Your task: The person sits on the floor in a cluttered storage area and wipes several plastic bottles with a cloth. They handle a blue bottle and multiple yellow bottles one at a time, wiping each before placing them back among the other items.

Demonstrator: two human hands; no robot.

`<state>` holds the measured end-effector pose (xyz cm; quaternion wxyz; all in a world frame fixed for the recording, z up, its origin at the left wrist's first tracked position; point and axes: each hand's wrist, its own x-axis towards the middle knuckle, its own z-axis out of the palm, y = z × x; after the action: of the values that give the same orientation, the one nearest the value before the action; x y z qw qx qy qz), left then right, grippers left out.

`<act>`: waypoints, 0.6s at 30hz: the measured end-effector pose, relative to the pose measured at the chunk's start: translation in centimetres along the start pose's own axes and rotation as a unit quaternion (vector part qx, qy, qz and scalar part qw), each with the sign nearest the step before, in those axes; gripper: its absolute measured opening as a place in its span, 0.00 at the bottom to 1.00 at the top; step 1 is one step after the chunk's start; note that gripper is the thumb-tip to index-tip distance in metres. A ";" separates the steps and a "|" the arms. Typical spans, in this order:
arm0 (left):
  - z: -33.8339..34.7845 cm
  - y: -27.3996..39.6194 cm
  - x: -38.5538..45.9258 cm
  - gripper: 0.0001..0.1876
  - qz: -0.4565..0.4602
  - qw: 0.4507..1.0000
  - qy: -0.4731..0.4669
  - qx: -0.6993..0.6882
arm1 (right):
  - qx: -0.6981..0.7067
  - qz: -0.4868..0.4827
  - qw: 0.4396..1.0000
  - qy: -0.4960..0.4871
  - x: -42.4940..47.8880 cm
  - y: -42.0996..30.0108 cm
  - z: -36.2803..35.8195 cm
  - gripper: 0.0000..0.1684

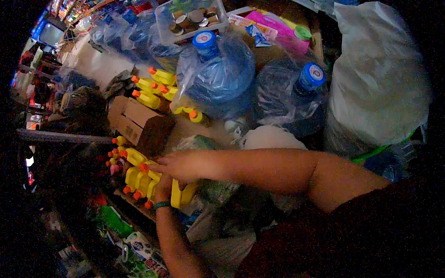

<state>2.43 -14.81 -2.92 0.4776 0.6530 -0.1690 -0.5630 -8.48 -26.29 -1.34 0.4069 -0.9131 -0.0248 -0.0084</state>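
My right hand (189,167) reaches across from the right, over a row of yellow plastic bottles (142,180) with orange caps. Its fingertips touch or lie just above a bottle near an orange cap, and its thumb points down beside the yellow bottle (182,195) at the row's near end. My left hand (164,186) comes up from below, a dark green band on its wrist, and sits among the same bottles. Its fingers are largely hidden under the right hand. Whether either hand grips a bottle cannot be made out.
An opened cardboard box (130,118) lies beyond the row, near more yellow bottles (149,99). Large blue water jugs (222,73) in clear plastic stand behind. A plastic tub (161,21) holds several cans. A big white sack (375,76) is at right; green packages (116,220) lie lower left.
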 end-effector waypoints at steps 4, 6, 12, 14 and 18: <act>0.4 -1.8 0.1 0.20 0.008 0.999 0.017 -0.048 | -0.048 -0.013 0.999 0.003 0.4 0.3 0.3 0.56; 1.0 -2.3 -0.1 0.20 0.014 0.997 0.027 -0.071 | 0.023 0.008 1.000 -0.012 2.5 3.5 4.0 0.56; 1.5 -5.0 -1.6 0.21 0.049 0.981 0.090 -0.165 | -0.026 0.010 0.998 -0.062 1.0 -0.6 -0.7 0.53; 2.0 -5.6 -2.1 0.21 0.067 0.972 0.112 -0.197 | -0.043 0.010 0.996 -0.075 1.1 -0.8 -1.1 0.52; 4.1 -7.0 -1.9 0.22 0.105 0.952 0.135 -0.256 | -0.049 0.067 0.994 -0.075 0.9 0.7 -0.5 0.49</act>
<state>-4.00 -11.73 -7.14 0.7031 0.5578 -0.0206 -0.4407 -7.52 -27.08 -1.47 0.3586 -0.9295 0.0062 0.0862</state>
